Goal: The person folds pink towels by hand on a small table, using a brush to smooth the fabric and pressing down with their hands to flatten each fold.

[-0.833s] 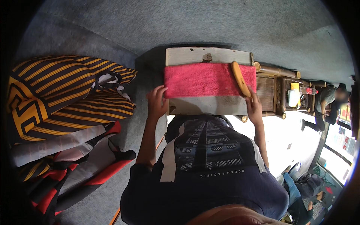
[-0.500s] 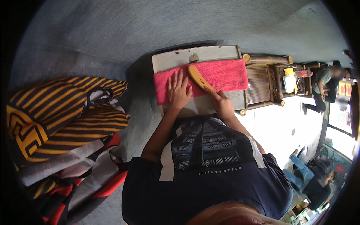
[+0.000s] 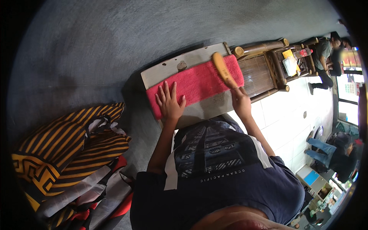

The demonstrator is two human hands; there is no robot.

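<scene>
Pink towel (image 3: 197, 81) — edge to edge, bare table (image 3: 207, 109) along both sides

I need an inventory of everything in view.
Table: one, whitish, centre
Towel: one, red, on table
Curved tool: one, tan, over towel
Bamboo furniture: several pieces, brown, right
Bottle: one, reddish, upper right
Flat items: several, yellow and white, beside bottle
Striped cloth: one, black and yellow, left
Other cloths: uncountable, grey and red, lower left
Cabinet: one, whitish, lower right
People: several, mixed clothing, right
Shirt: one, navy, worn
Left hand: one, on towel
Right hand: one, on tool
</scene>
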